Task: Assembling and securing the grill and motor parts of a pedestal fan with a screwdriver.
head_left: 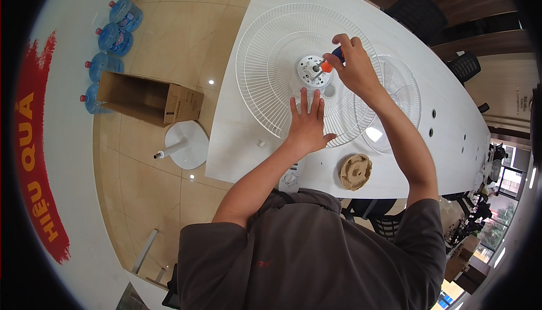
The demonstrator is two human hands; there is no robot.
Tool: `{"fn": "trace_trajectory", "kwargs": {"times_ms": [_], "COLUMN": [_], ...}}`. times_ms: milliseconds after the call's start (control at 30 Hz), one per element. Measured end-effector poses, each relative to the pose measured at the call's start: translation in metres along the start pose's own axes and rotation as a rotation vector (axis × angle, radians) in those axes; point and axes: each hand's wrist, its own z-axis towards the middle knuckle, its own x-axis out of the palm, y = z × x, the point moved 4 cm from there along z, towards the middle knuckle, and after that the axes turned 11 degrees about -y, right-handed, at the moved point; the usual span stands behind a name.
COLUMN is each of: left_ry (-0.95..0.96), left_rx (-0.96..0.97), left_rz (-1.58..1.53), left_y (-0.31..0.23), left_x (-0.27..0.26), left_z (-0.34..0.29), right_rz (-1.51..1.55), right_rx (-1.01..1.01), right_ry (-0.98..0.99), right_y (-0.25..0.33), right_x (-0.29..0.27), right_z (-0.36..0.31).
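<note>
A large white wire fan guard [271, 50] lies on the white table, with a round white motor hub [307, 71] at its centre. My left hand [306, 129] rests flat on the guard's near side, fingers spread, the fingertips close to the hub. Above the hub's right side, my right hand [357, 68] grips a screwdriver [327, 66] with an orange and blue handle. Its shaft points left toward the hub; whether the tip touches a screw is too small to tell.
Beside the guard sits a clear fan blade piece [403, 87], partly under it. Nearer me are a moulded pulp piece [355, 172] and a white control unit [289, 180]. On the floor at left stand an open cardboard box [183, 105], a white fan base [189, 149] and several water bottles [125, 14].
</note>
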Motion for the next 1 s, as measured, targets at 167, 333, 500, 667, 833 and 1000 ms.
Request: {"fn": "trace_trajectory", "kwargs": {"times_ms": [167, 333, 500, 667, 833, 1000], "left_ry": [-0.003, 0.006, 0.005, 0.008, -0.002, 0.0], "left_rx": [0.01, 0.001, 0.014, 0.005, 0.016, 0.006], "left_rz": [0.011, 0.016, 0.007, 0.005, 0.005, 0.001], "left_y": [-0.002, -0.001, -0.004, -0.001, -0.002, 0.0], "left_x": [0.0, -0.001, -0.001, 0.0, 0.001, 0.0], "left_z": [0.002, 0.001, 0.003, 0.0, 0.002, 0.001], "right_rz": [0.103, 0.072, 0.119, 0.148, 0.161, 0.193], "right_rx": [-0.416, -0.005, -0.517, -0.184, -0.237, -0.283], "right_ry": [-0.151, -0.074, -0.184, -0.074, -0.176, -0.134], "right_y": [-0.016, -0.008, -0.012, 0.003, -0.023, -0.01], "right_x": [0.002, 0.004, 0.004, -0.002, 0.006, 0.001], "right_z": [-0.001, 0.0, -0.002, -0.001, -0.001, -0.006]}}
